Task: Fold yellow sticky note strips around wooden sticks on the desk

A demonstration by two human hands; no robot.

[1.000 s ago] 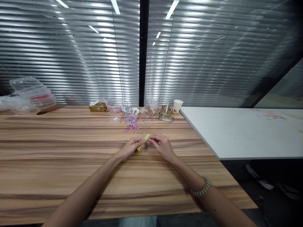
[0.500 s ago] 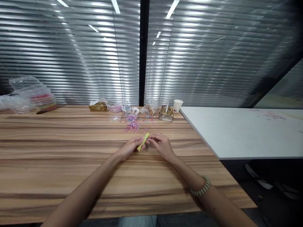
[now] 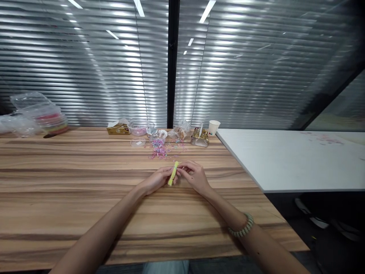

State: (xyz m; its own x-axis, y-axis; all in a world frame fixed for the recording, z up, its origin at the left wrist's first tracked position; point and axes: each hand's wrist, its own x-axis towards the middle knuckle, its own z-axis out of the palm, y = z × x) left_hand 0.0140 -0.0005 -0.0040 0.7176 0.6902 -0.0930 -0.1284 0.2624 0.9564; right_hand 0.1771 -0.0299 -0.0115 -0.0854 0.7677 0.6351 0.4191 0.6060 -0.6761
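Above the wooden table, my left hand (image 3: 157, 180) is closed around a slim yellow bundle (image 3: 173, 174), which is tilted with its upper end leaning right. A small pale rubber band (image 3: 175, 168) circles the bundle near its upper part. My right hand (image 3: 194, 176) pinches at the bundle's right side by this band, thumb and forefinger together; the fingertips are partly hidden. Just beyond my hands lies a loose pile of small pink, purple and bluish rubber bands (image 3: 159, 152).
At the back stand a gold tissue box (image 3: 118, 129), a clear tub (image 3: 138, 130), crumpled plastic bags (image 3: 179, 132), a gold tissue pack (image 3: 200, 137) and a paper cup (image 3: 213, 127). A clear lid (image 3: 138, 142) lies nearby. Stacked plastic containers (image 3: 51, 118) sit far left. A white table (image 3: 291, 160) adjoins on the right.
The yellow bundle has turned more upright and its lower end has swung slightly right and nearer to me. Both hands stay almost in place.
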